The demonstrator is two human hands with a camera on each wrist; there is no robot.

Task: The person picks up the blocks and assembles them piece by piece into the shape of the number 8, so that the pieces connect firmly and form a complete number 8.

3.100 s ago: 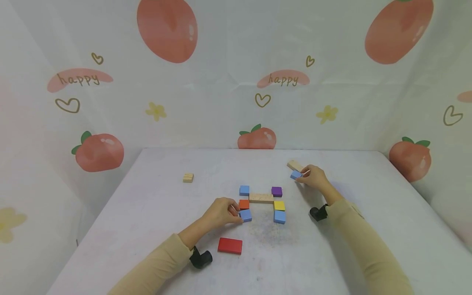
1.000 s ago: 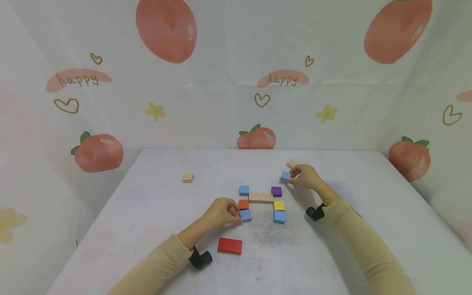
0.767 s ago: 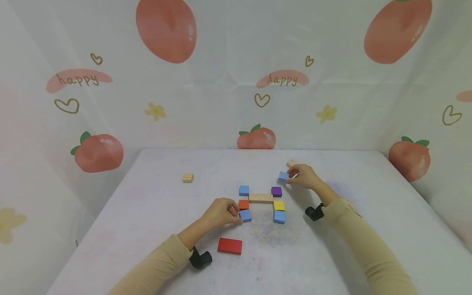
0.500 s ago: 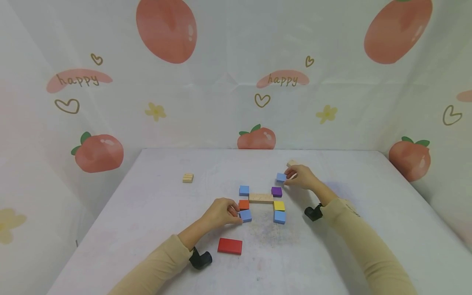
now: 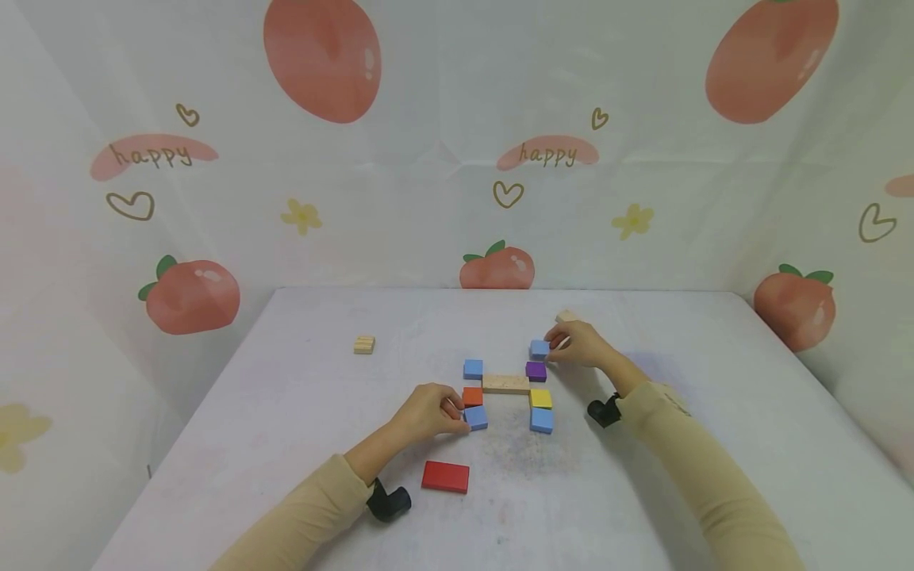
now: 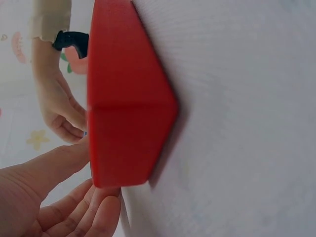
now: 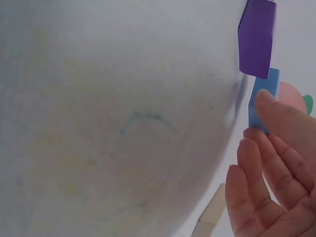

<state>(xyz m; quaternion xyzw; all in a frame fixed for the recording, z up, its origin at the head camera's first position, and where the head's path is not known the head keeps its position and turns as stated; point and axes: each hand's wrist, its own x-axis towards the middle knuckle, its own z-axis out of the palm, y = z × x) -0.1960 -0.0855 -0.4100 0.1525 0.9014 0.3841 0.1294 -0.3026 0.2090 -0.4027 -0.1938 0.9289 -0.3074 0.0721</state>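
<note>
One far-right blue block [image 5: 539, 350], pinched by the right hand [image 5: 578, 346] just behind the purple block [image 5: 535, 371], would best be eased square without nudging it, the left hand [image 5: 427, 411], pinching the near-left blue block [image 5: 476, 418], ideally motionless.

Place: screened-off booth, room type unclear | fruit-and-"happy" printed curtain [image 5: 421, 159] round three sides | white table [image 5: 514, 519]

My white table [image 5: 307, 412] is faintly smudged. Nearest me lies a red slab [image 5: 446, 477]. Beyond it, a wooden bar [image 5: 506, 385] sits between two rows: far blue block [image 5: 474, 369], orange block [image 5: 473, 396], left blue block [image 5: 476, 418]; purple block [image 5: 535, 371], yellow block [image 5: 540, 399], right blue block [image 5: 541, 420]. Farther off lie a striped wooden piece [image 5: 364, 345] and a pale block [image 5: 566, 316].
</note>
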